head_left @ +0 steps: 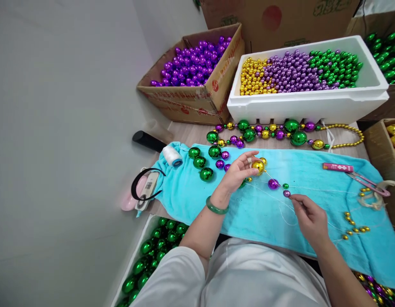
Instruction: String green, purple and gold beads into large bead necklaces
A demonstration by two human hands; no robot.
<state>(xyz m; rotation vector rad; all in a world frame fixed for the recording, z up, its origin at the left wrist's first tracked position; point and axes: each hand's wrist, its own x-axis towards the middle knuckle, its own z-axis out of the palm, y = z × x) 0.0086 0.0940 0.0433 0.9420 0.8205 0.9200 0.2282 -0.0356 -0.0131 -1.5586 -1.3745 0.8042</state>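
My left hand (238,169) is over the turquoise towel (248,221), its fingers closed around a shiny gold bead (258,168); a second gold bead shows just behind it. Thin white string (321,189) runs from there through a large purple bead (273,184) and on across the towel. A small green bead (286,186) is beside the string. My right hand (310,216) pinches at a small purple bead (286,193), thumb and forefinger together. Large green beads (200,162) and purple beads (220,164) lie left of my left hand, partly hidden by it.
A finished-looking bead necklace (265,134) lies behind the towel. A white foam box (307,102) and a cardboard box (184,100) hold beads. A thread spool (172,156) is at left; pink scissors (371,184), a pink-labelled stick (338,167) and small gold beads (355,230) are at right.
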